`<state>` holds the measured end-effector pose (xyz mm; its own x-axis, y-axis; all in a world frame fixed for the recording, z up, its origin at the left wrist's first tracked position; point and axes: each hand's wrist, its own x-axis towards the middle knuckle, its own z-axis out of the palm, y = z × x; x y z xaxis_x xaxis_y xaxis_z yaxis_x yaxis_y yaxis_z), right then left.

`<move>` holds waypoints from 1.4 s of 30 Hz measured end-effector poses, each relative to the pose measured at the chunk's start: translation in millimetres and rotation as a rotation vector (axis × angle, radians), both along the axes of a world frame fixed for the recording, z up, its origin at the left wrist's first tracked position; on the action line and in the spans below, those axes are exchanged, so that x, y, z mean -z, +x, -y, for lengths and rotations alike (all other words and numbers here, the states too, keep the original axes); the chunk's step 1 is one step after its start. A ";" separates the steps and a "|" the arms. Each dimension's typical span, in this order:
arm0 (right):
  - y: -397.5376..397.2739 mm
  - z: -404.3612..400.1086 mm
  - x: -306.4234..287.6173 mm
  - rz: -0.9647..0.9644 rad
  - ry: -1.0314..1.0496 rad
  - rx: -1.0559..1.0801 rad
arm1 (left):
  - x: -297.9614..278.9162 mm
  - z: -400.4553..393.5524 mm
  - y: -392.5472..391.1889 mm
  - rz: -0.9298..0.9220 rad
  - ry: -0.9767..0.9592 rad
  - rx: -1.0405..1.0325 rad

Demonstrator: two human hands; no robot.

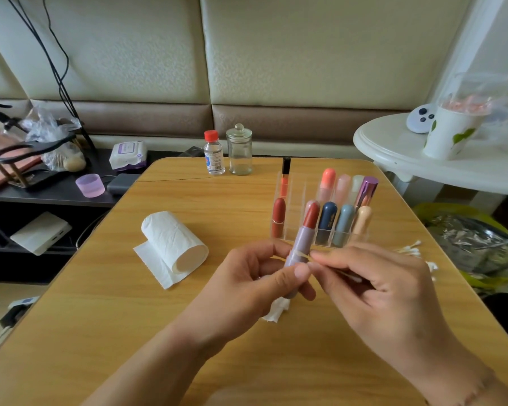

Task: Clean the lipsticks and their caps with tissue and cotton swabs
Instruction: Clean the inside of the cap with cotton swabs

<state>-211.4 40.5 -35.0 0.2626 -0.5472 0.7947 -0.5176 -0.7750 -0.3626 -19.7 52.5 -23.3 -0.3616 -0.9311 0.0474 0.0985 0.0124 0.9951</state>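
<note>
Lilac-grey tube with a brick-red bullet sticking out the top, that's the lipstick (301,250) the person has uncapped and tilted slightly, held up over the middle of the wooden surface (129,312). Left hand (264,276) is wrapped around the lower part of the tube, thumb pressed on the front. Right hand (373,279) pinches a cotton swab (339,271) between thumb and fingertips, and the thin stick crosses the tube right about where the two hands meet (the tip itself is too blurry for me to say exactly where it touches).

Just under the left hand there's a crumpled bit of tissue (276,312) lying on the wood. Out at 10 o'clock from the hands sits a tissue roll (173,241) on its side with a sheet trailing loose. At 12 to 1 o'clock, just behind the hands, a clear acrylic organizer (294,189) holds a bunch of other lipsticks standing upright in its slots: coral, pink, navy, dusty blue, peach, a metallic purple one. A loose pile of cotton swabs (408,249) lies at 3 o'clock near the surface's edge.

Further back at 12 o'clock stand a small clear bottle with a red cap (214,153) and an empty-looking glass jar with a lid (239,150), side by side.
</note>
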 end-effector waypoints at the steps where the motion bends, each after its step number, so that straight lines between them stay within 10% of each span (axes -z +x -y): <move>1: -0.2 0.0 -0.2 -0.007 -0.002 -0.002 | -0.2 -0.3 -0.7 0.003 -0.012 -0.010; 42: -7.3 0.9 0.5 -0.001 0.027 0.036 | 2.1 1.9 2.6 0.163 -0.081 0.098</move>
<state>-218.7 39.6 -35.5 0.2431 -0.5774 0.7794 -0.5456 -0.7458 -0.3823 -17.1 50.7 -25.4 -0.4593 -0.8867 0.0537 -0.0593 0.0909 0.9941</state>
